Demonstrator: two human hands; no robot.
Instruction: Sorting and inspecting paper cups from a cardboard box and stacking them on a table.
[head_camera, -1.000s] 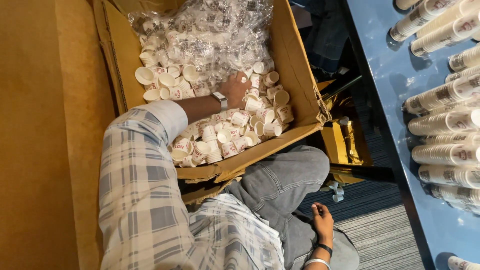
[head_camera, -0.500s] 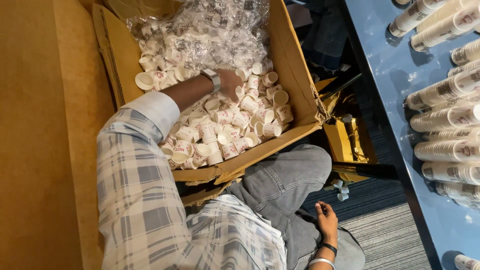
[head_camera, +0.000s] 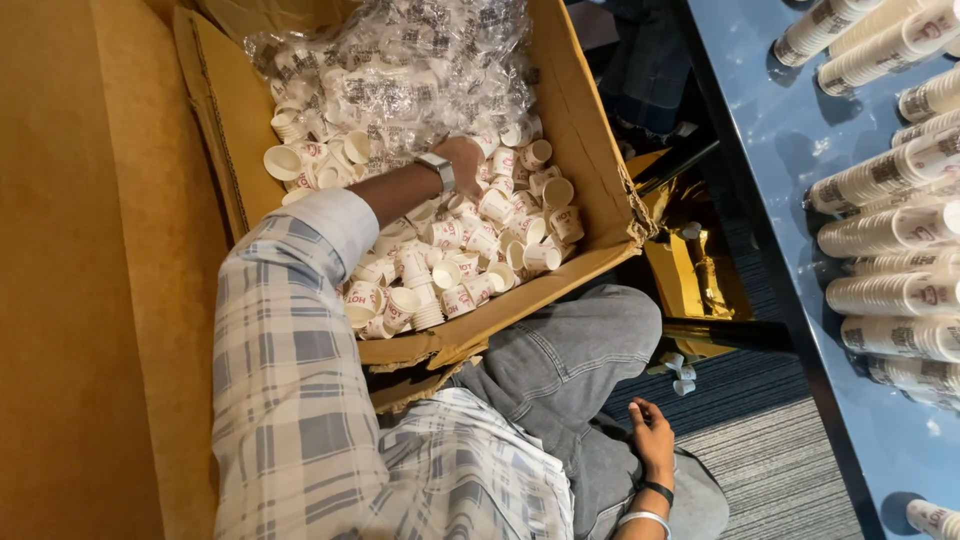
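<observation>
My left hand (head_camera: 463, 160), with a watch on the wrist and a plaid sleeve, reaches into a large cardboard box (head_camera: 590, 130). The hand lies among several loose small white paper cups (head_camera: 470, 250), right at the edge of a clear plastic bag (head_camera: 400, 60) stuffed with more cups. Its fingers are buried in the cups, so any grip is hidden. My right hand (head_camera: 652, 432), with a black band and a bangle, rests on my grey trouser leg with fingers apart and nothing in it.
A blue table (head_camera: 800, 200) on the right carries several lying stacks of paper cups (head_camera: 890, 230). A gold-coloured object (head_camera: 690, 280) and a few stray cups (head_camera: 680, 372) lie on the striped carpet beside the box. A tan wall (head_camera: 80, 300) runs along the left.
My left hand has shifted a little deeper into the box, toward the plastic bag. The right hand has stayed on my leg.
</observation>
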